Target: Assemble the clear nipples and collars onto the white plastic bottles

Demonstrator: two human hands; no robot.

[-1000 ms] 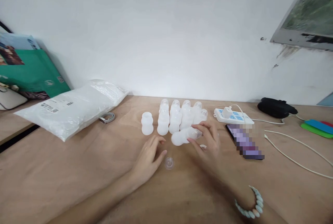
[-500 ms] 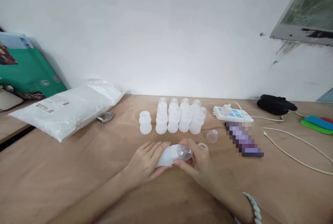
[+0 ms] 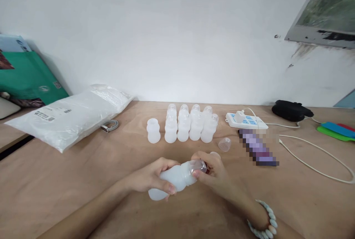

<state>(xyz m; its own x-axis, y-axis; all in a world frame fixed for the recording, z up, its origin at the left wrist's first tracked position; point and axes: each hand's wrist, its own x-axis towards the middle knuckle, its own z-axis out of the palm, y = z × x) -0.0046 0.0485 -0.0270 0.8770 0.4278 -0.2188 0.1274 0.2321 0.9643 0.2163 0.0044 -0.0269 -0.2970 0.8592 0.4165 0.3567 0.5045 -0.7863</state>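
Note:
My left hand (image 3: 151, 178) is wrapped round the body of a frosted white baby bottle (image 3: 179, 177). The bottle lies tilted above the table, its top end pointing right and slightly up. On that end sits a clear dome cap (image 3: 197, 165), which my right hand (image 3: 213, 170) grips between thumb and fingers. Just behind the right hand a whitish ring (image 3: 215, 154) shows in part. A loose clear cap (image 3: 224, 144) rests on the table beyond it. Farther back, several capped bottles (image 3: 183, 126) stand in a group, and an uncapped bottle body (image 3: 153, 131) stands to their left.
A white plastic package (image 3: 80, 117) lies at the left beside a coiled grey strap (image 3: 109, 125). At the right are a power strip (image 3: 245, 120), a pixelated phone (image 3: 257, 148), a looping white cable (image 3: 318, 161) and a black pouch (image 3: 291, 110). A wall closes off the back.
The bottle has turned and shifted down and left, showing more of its body. My left hand has changed its hold, thumb now across the near side. My right hand stays on the cap.

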